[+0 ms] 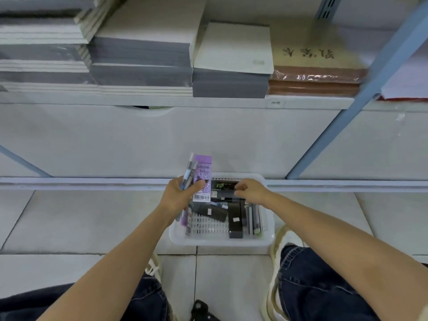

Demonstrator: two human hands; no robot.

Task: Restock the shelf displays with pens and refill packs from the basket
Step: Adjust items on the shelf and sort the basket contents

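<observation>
**Figure: Taking stock from the basket on the floor**

From my remote view, knees (324, 286) in jeans frame a tiled floor (69, 216). The white basket (222, 242) sits on it between them, close against the shelving. My left grip (178, 195) is curled round several pens (188, 173) and a purple refill pack (204, 170), held upright over the basket's left edge. My right grip (251, 189) pinches a dark pack (223, 186) at the basket's far end. Beyond, a shelf (162, 101) bears stacked notebooks (143, 54).
</observation>
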